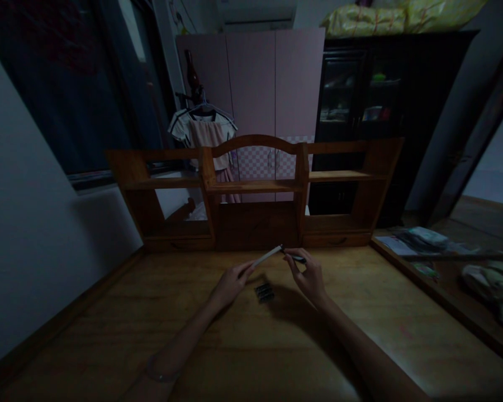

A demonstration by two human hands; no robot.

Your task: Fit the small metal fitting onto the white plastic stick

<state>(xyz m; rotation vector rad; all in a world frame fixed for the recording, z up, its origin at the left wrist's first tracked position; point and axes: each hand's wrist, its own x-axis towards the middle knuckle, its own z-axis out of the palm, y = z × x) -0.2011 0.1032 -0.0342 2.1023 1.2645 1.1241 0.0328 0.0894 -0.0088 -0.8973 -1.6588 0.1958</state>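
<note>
My left hand [233,282] grips one end of a slim, pale, bar-shaped object [267,255], which slants up to the right above the wooden desk [218,346]. At its far end is a small dark tip, close to the fingers of my right hand [309,278]. Those fingers are pinched on a slim dark pen-like object [297,259]; dim light hides its exact kind. Below and between both hands, a small dark bundle of short rods [264,292] lies on the desk. I cannot tell whether the two held objects touch.
A wooden shelf unit [255,186] with open compartments stands along the desk's far edge. A wall [37,234] borders the left side. To the right, past a raised ledge, lie papers and bags [430,237] and a pale fabric item [492,287].
</note>
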